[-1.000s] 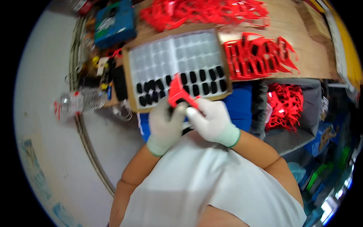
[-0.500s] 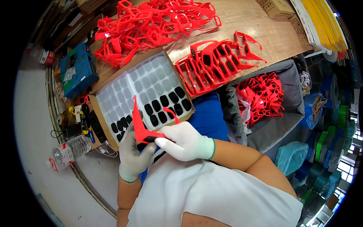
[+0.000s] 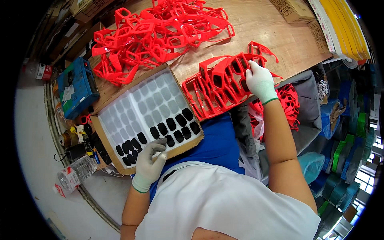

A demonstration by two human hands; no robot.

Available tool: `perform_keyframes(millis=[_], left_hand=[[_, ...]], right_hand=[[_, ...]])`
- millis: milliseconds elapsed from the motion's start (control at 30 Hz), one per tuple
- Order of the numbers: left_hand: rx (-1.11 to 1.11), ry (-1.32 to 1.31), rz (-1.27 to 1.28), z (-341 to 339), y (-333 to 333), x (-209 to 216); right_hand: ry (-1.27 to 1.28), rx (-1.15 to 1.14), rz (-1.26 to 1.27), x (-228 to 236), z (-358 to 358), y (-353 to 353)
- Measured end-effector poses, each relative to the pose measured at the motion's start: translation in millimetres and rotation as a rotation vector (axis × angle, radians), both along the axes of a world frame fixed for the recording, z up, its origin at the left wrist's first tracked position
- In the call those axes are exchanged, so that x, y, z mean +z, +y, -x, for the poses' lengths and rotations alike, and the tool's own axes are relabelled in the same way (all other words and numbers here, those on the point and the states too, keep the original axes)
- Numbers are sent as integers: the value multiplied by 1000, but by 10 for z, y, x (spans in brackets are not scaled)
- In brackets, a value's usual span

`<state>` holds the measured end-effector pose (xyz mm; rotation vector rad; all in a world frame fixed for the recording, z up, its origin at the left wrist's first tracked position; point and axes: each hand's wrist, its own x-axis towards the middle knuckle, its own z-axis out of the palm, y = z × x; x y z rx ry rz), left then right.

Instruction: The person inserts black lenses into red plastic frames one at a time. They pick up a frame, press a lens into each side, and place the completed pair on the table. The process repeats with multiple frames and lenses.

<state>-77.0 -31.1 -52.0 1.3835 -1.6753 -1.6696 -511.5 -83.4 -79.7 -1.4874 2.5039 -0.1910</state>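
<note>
Red lettering runs along the white panel (image 3: 322, 26) beside the yellow stack (image 3: 349, 30); dark characters mark the nearby cardboard carton (image 3: 295, 11). Print on the clear plastic bottle (image 3: 84, 169) is too small to read.

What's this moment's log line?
right white-gloved hand: at row of red plastic sunglasses | left white-gloved hand: open, by brown cardboard box

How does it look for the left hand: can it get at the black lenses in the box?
Probably yes: the left hand is at the near edge of the open box, its fingers close to the black lenses, with no lid in the way.
</note>
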Motion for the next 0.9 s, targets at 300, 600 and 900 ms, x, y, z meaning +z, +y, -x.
perform_keyframes(millis=[300,600,900], left_hand=[[142,-13,-121,-146,-143,-132],[801,-106,141,-777,-2506,-868],[1082,336,-416,-629,-3219,-1134]], right_hand=[[110,203,236,-317,197,152],[-47,389,693,307,-925,524],[-625,762,462,-270,-2356,614]])
